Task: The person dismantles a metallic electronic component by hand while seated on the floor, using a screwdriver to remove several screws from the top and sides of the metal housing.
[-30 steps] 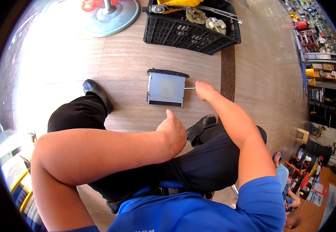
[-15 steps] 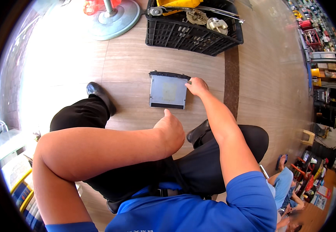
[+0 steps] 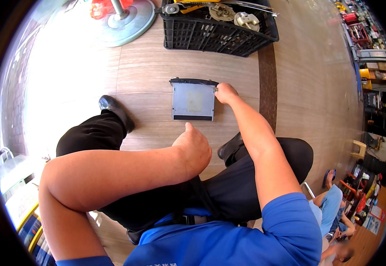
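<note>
A flat silver box with a curved black front, which looks like a car stereo point(image 3: 194, 99), lies on the floor between my feet, its black front facing away from me. My right hand point(image 3: 226, 93) is at its far right corner, fingers drawn together against the side. A small dark bit shows at the fingertips, too small to name. My left hand point(image 3: 193, 150) hovers nearer to me, apart from the box, curled with its thumb pointing forward. Its other fingers and anything in them are hidden.
Beyond the box stands a black plastic crate point(image 3: 217, 37) holding pale round parts and a yellow thing. A round grey stand base point(image 3: 131, 27) is left of it. My black shoes point(image 3: 115, 111) flank the box. Another person point(image 3: 332, 206) sits at the lower right.
The view has shifted slightly, so the crate sits higher in the picture. My right fingers have moved from over the box's corner to its side edge. My left hand stays curled.
</note>
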The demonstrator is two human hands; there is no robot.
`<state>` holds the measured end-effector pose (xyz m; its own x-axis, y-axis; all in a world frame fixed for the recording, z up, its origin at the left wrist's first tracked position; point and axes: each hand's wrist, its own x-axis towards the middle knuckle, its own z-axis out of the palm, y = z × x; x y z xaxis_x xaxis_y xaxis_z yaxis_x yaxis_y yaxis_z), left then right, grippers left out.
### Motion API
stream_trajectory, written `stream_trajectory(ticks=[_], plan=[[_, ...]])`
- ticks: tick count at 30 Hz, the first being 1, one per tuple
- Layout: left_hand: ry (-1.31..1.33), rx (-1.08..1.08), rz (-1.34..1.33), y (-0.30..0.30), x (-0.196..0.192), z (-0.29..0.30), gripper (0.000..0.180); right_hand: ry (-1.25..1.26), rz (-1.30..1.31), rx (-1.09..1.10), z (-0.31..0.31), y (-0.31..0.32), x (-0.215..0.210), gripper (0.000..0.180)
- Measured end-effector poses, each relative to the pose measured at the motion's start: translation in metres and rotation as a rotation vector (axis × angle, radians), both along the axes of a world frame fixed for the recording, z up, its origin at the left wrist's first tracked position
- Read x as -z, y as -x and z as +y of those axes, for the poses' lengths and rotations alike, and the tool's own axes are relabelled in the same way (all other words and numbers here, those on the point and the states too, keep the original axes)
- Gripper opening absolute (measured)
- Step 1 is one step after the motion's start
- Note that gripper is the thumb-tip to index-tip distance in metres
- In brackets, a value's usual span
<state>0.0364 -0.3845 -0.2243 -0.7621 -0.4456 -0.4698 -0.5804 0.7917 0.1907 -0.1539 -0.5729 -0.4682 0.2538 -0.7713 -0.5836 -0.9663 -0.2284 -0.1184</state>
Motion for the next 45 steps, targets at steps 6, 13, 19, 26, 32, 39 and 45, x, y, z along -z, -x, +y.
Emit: stream_trajectory(ticks=[6, 13, 19, 26, 32, 39, 45], plan=[[0.053, -0.016, 0.037, -0.006, 0.006, 0.004, 0.026, 0.045, -0.06, 0.189, -0.009, 0.045, 0.023, 0.024], [0.025, -0.059, 0.048, -0.014, 0.008, 0.001, 0.023, -0.031, 0.081, 0.526, 0.022, 0.102, 0.101, 0.027], [0.036, -0.086, 0.058, -0.017, 0.007, -0.007, 0.017, -0.06, 0.018, 0.587, 0.021, 0.11, 0.093, 0.026], [0.022, -0.076, 0.03, -0.007, 0.005, -0.016, 0.014, 0.058, -0.001, 0.646, 0.01, 0.127, 0.136, 0.022], [0.031, -0.09, 0.054, -0.014, 0.008, -0.017, 0.017, -0.007, -0.143, 0.866, 0.006, 0.131, 0.153, 0.029], [0.039, -0.099, 0.046, -0.021, 0.0, -0.017, 0.015, 0.114, -0.223, 1.011, 0.013, 0.124, 0.134, 0.032], [0.103, -0.058, 0.093, -0.025, -0.006, -0.007, 0.016, 0.328, -0.221, 0.994, 0.03, 0.118, 0.093, 0.035]])
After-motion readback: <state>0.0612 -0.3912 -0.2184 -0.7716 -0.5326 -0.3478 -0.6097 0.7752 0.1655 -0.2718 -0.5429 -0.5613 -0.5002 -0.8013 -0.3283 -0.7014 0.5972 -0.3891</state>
